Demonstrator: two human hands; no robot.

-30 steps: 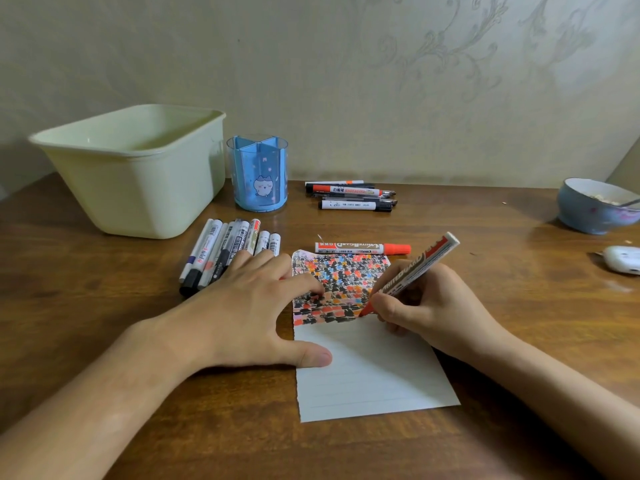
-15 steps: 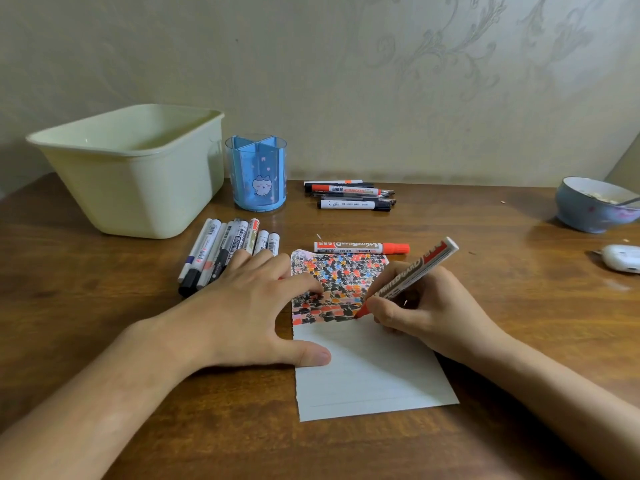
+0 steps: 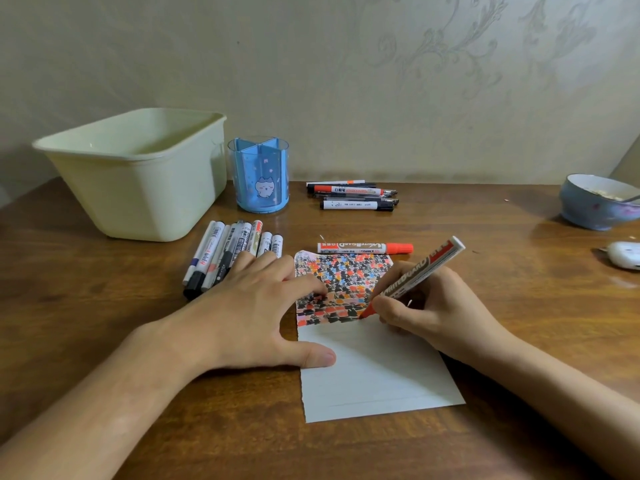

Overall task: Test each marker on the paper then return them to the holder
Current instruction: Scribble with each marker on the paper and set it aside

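Observation:
A lined sheet of paper point(image 3: 374, 375) lies on the table, its upper part covered with red, black and blue marks. My left hand point(image 3: 256, 313) lies flat with spread fingers on the paper's left edge. My right hand point(image 3: 433, 310) grips an uncapped red whiteboard marker point(image 3: 420, 270), its tip touching the paper at the lower edge of the marks. A capped red marker point(image 3: 363, 248) lies just beyond the paper. Several markers point(image 3: 228, 254) lie in a row to the left, and several more point(image 3: 353, 197) lie near the wall. The blue divided holder point(image 3: 259, 174) stands empty.
A pale green plastic tub point(image 3: 138, 174) stands at the back left beside the holder. A blue bowl point(image 3: 595, 202) with a spoon sits at the far right, with a small white object point(image 3: 625, 254) in front of it. The wall runs close behind.
The red marker's tip has shifted slightly along the lower edge of the coloured marks. My left hand stays pressed on the paper.

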